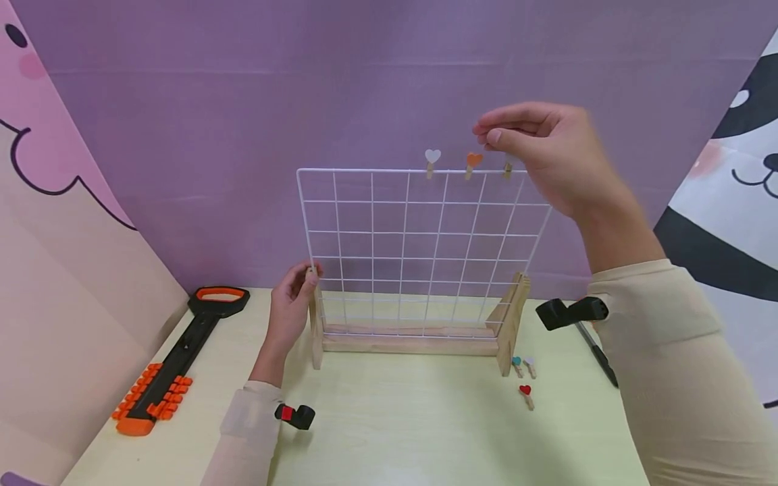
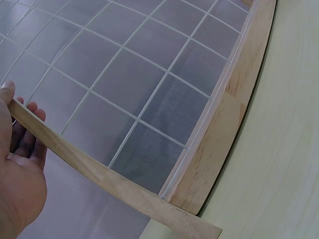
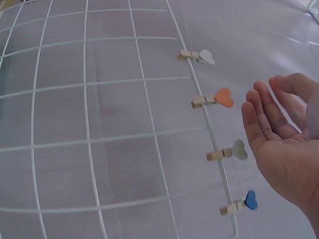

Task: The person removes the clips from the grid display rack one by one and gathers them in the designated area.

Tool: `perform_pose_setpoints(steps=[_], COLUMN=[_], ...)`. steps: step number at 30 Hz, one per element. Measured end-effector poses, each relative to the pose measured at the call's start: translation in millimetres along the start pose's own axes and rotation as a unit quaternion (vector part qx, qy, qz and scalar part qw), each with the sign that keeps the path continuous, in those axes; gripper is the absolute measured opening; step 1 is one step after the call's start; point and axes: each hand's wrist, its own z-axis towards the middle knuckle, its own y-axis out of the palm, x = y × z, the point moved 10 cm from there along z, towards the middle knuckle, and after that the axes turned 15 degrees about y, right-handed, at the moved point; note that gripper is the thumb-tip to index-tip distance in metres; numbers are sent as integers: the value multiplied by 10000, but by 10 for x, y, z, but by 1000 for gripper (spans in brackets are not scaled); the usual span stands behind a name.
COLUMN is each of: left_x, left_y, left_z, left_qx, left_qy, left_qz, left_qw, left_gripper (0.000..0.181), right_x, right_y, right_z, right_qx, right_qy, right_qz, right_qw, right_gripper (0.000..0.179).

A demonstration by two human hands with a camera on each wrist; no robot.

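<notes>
A white wire grid [image 1: 372, 232] stands upright in a wooden stand [image 1: 410, 345]. My left hand [image 1: 289, 305] grips the top of the stand's left side post [image 2: 94, 164], thumb on one side and fingers on the other. Raised over the grid's top right, my right hand [image 1: 556, 152] holds nothing, its fingers loosely bent. Several heart clothespins sit on the top wire: a white one [image 3: 206, 57], an orange one [image 3: 224, 98], a grey-white one [image 3: 239, 150] and a blue one [image 3: 251, 200]. In the head view my right hand hides the blue one.
Loose on the table [image 1: 389, 418] by the stand's right foot lie a red heart clothespin [image 1: 525, 391], a teal one [image 1: 516, 362] and a pale one [image 1: 529, 364]. A black and orange tool [image 1: 185, 351] lies at left, a dark pen-like object [image 1: 602, 361] at right.
</notes>
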Motion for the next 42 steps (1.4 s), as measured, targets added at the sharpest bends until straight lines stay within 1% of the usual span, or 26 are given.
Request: perform_pose_setpoints(steps=[2,4,7,11,14,19,25,30,34,37,42], left_x=[-4,1,-7,-12,-15,-24,-37,-48,-54,-53,-34], left_y=[-1,1,0,-5,-10,-12,-11,-7,-3,-11,-19], left_z=[-4,-4,3,11,9,2,3,9,5,-2,-5], left_qx=[-4,2,4,25,33,9,-22,-16,-35,-49,-41], left_qy=[-20,-15,-6,12,9,34,15,11,-26,-61,-55], left_qz=[20,6,-11,-7,-10,-60,-7,-20,-15,52,68], left_qw=[10000,10000,10000,10000,10000,10000,10000,10000,10000,10000,10000], left_gripper=[37,37,38,37,36,37,38,38,37,38,38], right_x=[20,38,59,85,110,177,281,306,321,330,346], right_y=[36,61,104,188,235,273,322,357,402,424,422], right_z=[50,98,172,267,318,363,363,380,395,401,399], right_qx=[62,180,269,221,260,404,359,342,317,375,492], right_qy=[141,304,451,544,612,766,1021,1074,1078,1066,1130], right_qz=[-144,-420,-671,-766,-1079,-1707,-2301,-2409,-2725,-2933,-2905], right_qw=[9998,9985,9964,9953,9919,9815,9671,9640,9556,9493,9489], right_gripper=[25,26,25,23,23,25,29,30,31,29,27])
